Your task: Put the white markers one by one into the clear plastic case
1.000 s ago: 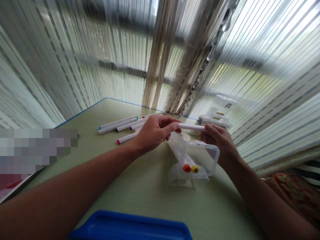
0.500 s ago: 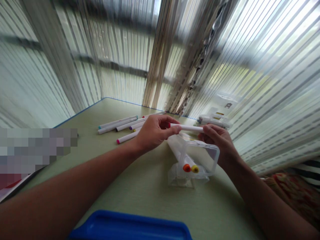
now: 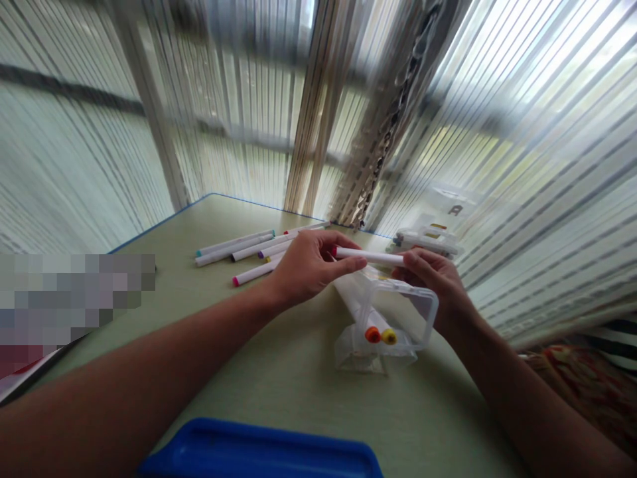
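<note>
A white marker [image 3: 375,255] with a red end is held level above a clear plastic case. My right hand [image 3: 438,275] pinches its right end between thumb and fingers. At its red end, my left hand [image 3: 311,265] has the fingers curled behind and the thumb lying along the lower side; its hold looks light. Beneath the hands, the open clear case [image 3: 432,318] lies on its side. Inside it are an orange-ended marker [image 3: 372,334] and a yellow-ended marker [image 3: 388,336], their ends facing me.
Several white markers [image 3: 233,249] with coloured ends lie loose on the green table [image 3: 279,398], left of the case. A blue tray [image 3: 269,455] is at the near edge. Another clear container [image 3: 430,239] stands behind my right hand. Striped curtains [image 3: 249,119] hang beyond the table.
My left thumb has slid slightly down and right along the marker, leaving more of its red end showing. My right hand and the case are almost unchanged.
</note>
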Demonstrator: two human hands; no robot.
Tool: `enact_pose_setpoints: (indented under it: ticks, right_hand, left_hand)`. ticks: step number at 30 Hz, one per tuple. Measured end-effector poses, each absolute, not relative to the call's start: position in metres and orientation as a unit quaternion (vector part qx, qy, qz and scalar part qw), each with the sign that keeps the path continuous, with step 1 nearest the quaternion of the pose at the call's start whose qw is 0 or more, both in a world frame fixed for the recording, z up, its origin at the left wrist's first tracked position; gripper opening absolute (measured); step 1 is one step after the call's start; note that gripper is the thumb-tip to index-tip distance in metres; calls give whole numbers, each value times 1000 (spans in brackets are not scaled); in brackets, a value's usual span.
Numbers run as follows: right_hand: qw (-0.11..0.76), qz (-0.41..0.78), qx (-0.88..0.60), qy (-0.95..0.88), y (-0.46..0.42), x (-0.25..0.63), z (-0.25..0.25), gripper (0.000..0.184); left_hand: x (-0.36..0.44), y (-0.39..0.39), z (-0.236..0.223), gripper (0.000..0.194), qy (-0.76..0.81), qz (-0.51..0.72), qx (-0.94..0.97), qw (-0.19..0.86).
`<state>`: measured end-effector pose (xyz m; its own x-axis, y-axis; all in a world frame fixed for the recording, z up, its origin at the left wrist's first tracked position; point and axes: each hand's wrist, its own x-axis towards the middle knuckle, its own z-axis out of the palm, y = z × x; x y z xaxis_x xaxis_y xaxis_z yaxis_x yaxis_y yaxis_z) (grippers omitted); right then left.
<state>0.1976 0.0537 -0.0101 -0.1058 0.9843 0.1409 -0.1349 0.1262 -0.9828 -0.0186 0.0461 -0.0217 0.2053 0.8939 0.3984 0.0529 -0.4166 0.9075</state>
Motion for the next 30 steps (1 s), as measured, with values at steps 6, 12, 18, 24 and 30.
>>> enact_pose_setpoints:
  ticks: [6,12,18,24,30]
  right_hand:
    - [543,530,-411,-505,55,198,-11,41]
    - [552,525,-408,-503,57,198,-11,42]
    - [555,522,-410,-502,58,198,-12,43]
    - [552,519,-416,-503,60,201,-15,42]
    - [541,502,-416,-532,62,205,-18,39]
  left_hand:
    - [-19,47,-22,31,362,515,674,387]
    - [-20,47,-22,33,366,524,668,382]
    - [-17,46,-22,28,359,540,647,402]
    - [-15,44,-19,25,355,546,619,439]
    - [-15,43,-16,25,346,543,611,461]
